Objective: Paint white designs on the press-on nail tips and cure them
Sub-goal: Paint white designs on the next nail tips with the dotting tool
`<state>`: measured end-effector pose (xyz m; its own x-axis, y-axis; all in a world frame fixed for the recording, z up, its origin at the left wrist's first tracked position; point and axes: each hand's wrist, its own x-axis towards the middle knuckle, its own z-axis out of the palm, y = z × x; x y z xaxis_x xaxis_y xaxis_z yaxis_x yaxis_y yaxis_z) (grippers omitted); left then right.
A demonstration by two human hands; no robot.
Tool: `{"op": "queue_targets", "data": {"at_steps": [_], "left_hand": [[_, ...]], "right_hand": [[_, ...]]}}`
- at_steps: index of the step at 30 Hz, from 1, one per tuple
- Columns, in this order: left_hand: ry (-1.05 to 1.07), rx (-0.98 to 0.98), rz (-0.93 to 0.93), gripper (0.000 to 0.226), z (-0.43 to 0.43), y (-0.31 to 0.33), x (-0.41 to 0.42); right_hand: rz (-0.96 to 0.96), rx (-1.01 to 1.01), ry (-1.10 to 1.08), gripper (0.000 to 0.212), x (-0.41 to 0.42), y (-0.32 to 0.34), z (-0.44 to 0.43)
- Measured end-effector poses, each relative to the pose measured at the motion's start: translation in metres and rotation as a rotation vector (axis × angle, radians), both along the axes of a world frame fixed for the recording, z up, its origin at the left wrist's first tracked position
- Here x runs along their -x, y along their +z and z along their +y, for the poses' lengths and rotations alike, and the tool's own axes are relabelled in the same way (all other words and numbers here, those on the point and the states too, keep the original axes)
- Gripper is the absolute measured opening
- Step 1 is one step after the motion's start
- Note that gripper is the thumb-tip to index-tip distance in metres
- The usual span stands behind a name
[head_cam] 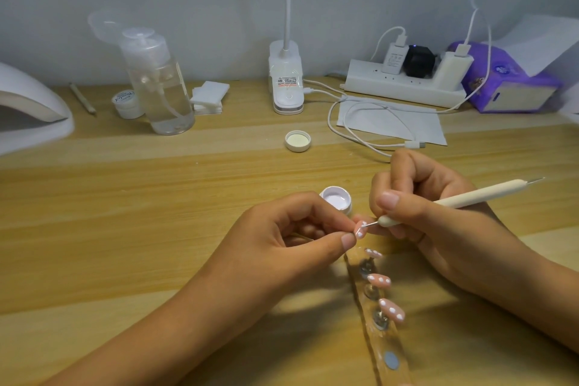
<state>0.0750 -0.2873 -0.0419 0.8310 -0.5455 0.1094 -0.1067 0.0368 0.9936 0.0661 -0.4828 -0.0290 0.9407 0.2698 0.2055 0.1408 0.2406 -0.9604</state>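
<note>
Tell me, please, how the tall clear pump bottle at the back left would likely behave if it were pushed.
The pump bottle is tall and narrow, so a push near its top would probably tip it. It seems to hold clear liquid, so it is likely fairly heavy and would slide if pushed low.

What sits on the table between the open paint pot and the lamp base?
The head view shows a loose white cap, lying inside up on the table, apart from both the pot and the lamp base.
</note>
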Motion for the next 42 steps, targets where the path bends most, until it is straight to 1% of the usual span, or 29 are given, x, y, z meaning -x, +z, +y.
{"op": "queue_targets", "data": {"at_steps": [32,35,37,41,42], "left_hand": [[0.011,-0.001,0.015,0.008,0.0016,-0.0019,-0.0005],[0.021,-0.007,0.021,0.009,0.0023,-0.0028,-0.0009],[0.039,0.01,0.039,0.011,0.0018,-0.0024,-0.0001],[0.154,0.115,0.119,0.016,0.0019,0.0009,0.0003],[0.178,0.14,0.129,0.017,0.0016,0.003,0.0004]], "right_hand": [[0.003,0.031,-0.038,0.017,0.0027,0.0024,-0.0007],[0.027,-0.004,-0.036,0.016,0.0017,0.0025,-0.0009],[0.061,-0.05,-0.033,0.016,-0.0003,0.0028,-0.0011],[0.096,-0.082,-0.081,0.022,-0.0053,0.0039,-0.0011],[0.099,-0.089,-0.096,0.021,-0.0064,0.0041,-0.0011]]}}
